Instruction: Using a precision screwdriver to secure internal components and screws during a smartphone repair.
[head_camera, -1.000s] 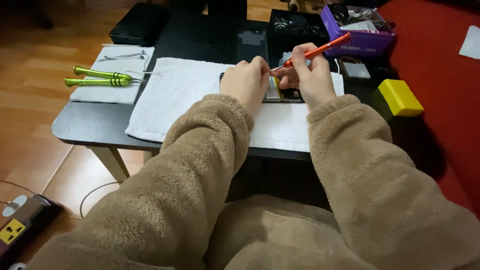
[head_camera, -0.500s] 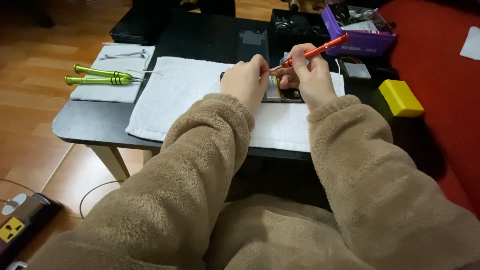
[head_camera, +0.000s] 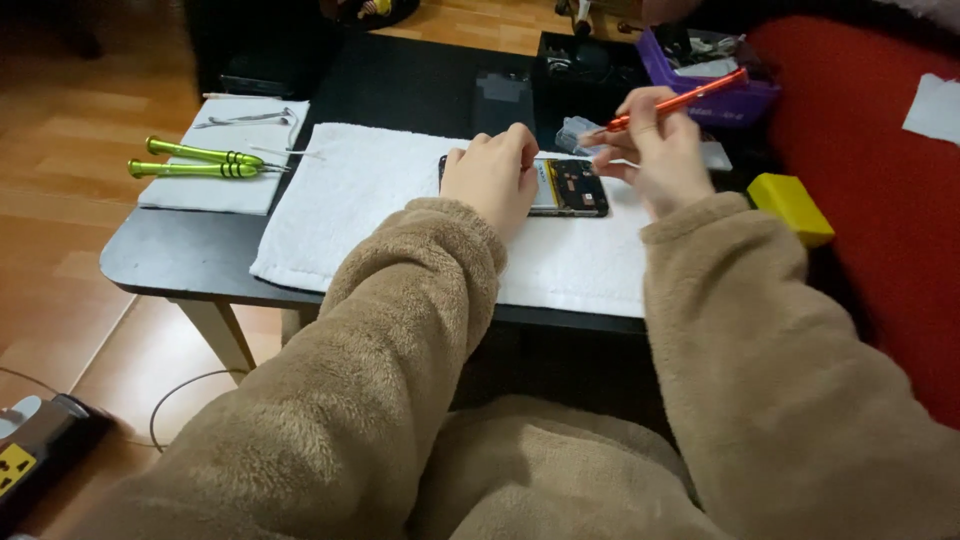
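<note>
An opened phone (head_camera: 570, 187) with its insides showing lies on a white towel (head_camera: 380, 200) on a dark low table (head_camera: 170, 260). My left hand (head_camera: 495, 175) rests on the phone's left part and holds it down. Lifted a little above and right of the phone, my right hand (head_camera: 655, 150) grips an orange screwdriver (head_camera: 680, 100). Its tip points left and down, and its handle rises toward the upper right.
Two green screwdrivers (head_camera: 195, 162) and tweezers (head_camera: 245, 120) lie on a small white cloth at the table's left. A purple box (head_camera: 715, 75) of parts and a black tray (head_camera: 580, 60) stand at the back. A yellow block (head_camera: 790, 207) sits at the right edge, beside red upholstery (head_camera: 880, 200).
My right hand has lifted off the phone and moved right with the orange screwdriver. The phone's right half is now uncovered. The left hand stays on the phone.
</note>
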